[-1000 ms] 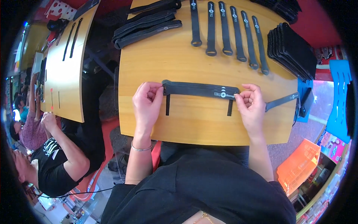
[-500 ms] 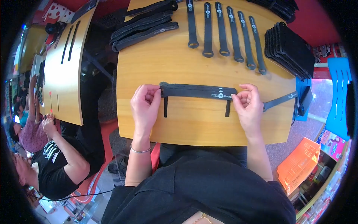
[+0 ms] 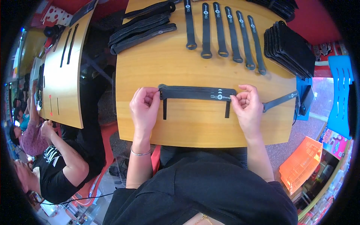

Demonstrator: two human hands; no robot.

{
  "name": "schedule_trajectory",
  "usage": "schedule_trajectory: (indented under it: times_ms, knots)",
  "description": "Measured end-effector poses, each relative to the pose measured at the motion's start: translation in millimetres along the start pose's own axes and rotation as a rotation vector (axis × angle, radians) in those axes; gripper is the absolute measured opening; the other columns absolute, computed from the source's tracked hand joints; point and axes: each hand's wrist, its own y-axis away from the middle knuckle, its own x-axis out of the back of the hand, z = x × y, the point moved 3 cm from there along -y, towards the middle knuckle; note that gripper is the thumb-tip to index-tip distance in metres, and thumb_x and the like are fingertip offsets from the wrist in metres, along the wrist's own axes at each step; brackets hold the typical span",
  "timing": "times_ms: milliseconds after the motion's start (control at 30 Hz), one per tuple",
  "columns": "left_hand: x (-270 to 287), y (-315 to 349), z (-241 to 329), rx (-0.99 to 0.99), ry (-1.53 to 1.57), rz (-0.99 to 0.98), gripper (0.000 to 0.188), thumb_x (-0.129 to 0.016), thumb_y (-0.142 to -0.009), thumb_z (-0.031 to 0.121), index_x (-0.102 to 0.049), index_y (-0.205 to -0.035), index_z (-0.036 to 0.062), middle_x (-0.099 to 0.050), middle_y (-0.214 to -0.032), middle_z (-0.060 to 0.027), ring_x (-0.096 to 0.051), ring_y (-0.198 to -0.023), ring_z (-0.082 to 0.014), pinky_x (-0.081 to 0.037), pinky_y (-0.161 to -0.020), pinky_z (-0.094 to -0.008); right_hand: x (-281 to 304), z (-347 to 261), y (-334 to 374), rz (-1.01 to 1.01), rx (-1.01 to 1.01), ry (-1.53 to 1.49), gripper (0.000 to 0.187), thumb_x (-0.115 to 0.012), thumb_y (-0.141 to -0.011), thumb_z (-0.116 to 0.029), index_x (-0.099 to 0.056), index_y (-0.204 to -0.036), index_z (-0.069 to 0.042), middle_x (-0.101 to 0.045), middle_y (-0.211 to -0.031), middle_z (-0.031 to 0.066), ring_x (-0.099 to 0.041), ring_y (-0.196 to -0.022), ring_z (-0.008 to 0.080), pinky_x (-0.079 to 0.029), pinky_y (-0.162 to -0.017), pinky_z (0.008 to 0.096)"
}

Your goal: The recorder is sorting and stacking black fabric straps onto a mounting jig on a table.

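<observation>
A small stack of black hook-and-loop straps (image 3: 191, 92) with white print lies crosswise on the wooden table before me. At its left end my left hand (image 3: 144, 107) pinches the straps between thumb and fingers. My right hand (image 3: 246, 107) grips the other end, thumb on the printed face and fingers curled. Below the stack, two narrow black strips (image 3: 164, 109) stick out toward me, one near each end. Just right of my right hand lies a single strap (image 3: 280, 101), slanting up to the right.
Several straps with ring ends (image 3: 206, 32) lie in a row across the table's far side. Folded strap bundles (image 3: 144, 32) sit far left, a black stack (image 3: 288, 48) far right. An orange basket (image 3: 301, 165) stands beyond the right edge. Another person (image 3: 62, 165) sits at a table on the left.
Both hands stay on the ends of the strap stack, almost still. The whole view has shifted slightly. At left, the other person's hand has moved a little.
</observation>
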Motion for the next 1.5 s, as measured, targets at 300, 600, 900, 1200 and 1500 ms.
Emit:
schedule_trajectory:
  times_ms: [300, 600, 900, 1200, 1500]
  knots:
    - [0, 0, 2, 0.002, -0.015, -0.002, 0.005, -0.065, -0.081, -0.004, -0.063, -0.086, -0.0017, -0.058, -0.074, -0.0034, -0.051, -0.06, -0.0071, -0.043, -0.055, -0.0201, -1, 1, 0, 0.008, 0.014, 0.027, 0.032, -0.071, -0.08, 0.0, -0.053, -0.107, -0.003, -0.06, -0.069, 0.0022, -0.057, -0.056, 0.0066, -0.047, -0.052, 0.0209]
    - [-1, -1, 1, 0.009, -0.004, -0.002, 0.005, -0.065, -0.081, -0.004, -0.064, -0.085, -0.0018, -0.058, -0.075, -0.0036, -0.053, -0.061, -0.007, -0.044, -0.055, -0.0199, -1, 3, -1, 0.017, 0.026, 0.033, 0.033, -0.071, -0.079, 0.002, -0.053, -0.106, -0.003, -0.059, -0.068, 0.002, -0.057, -0.056, 0.007, -0.046, -0.051, 0.0214]
    - [2, 1, 8, -0.074, -0.071, 0.037, 0.007, -0.067, -0.08, -0.003, -0.063, -0.086, -0.0015, -0.057, -0.074, -0.0048, -0.052, -0.059, -0.0082, -0.044, -0.054, -0.0211, 1, -4, -2, 0.001, 0.043, 0.056, 0.031, -0.071, -0.078, 0.004, -0.055, -0.104, -0.002, -0.052, -0.075, 0.0028, -0.053, -0.056, 0.0085, -0.044, -0.051, 0.0227]
    - [8, 14, 29, -0.265, -0.217, 0.098, 0.008, -0.066, -0.082, -0.001, -0.064, -0.09, -0.0006, -0.059, -0.081, -0.0096, -0.057, -0.062, -0.0178, -0.047, -0.052, -0.0277, 5, 5, 6, 0.023, 0.079, 0.011, 0.025, -0.068, -0.08, 0.005, -0.056, -0.101, -0.003, -0.051, -0.074, 0.0013, -0.05, -0.058, 0.0058, -0.044, -0.053, 0.02]
    - [-46, 58, 69, -0.673, -0.622, -0.336, 0.058, -0.06, -0.086, 0.022, -0.042, -0.137, 0.0, -0.034, -0.147, -0.0188, -0.028, -0.139, -0.0352, -0.023, -0.113, -0.0462, -13, -44, 36, -0.237, 0.732, 0.461, 0.053, -0.063, -0.088, -0.023, -0.048, -0.133, 0.0, -0.047, -0.137, 0.0169, -0.044, -0.128, 0.0327, -0.036, -0.104, 0.0478]
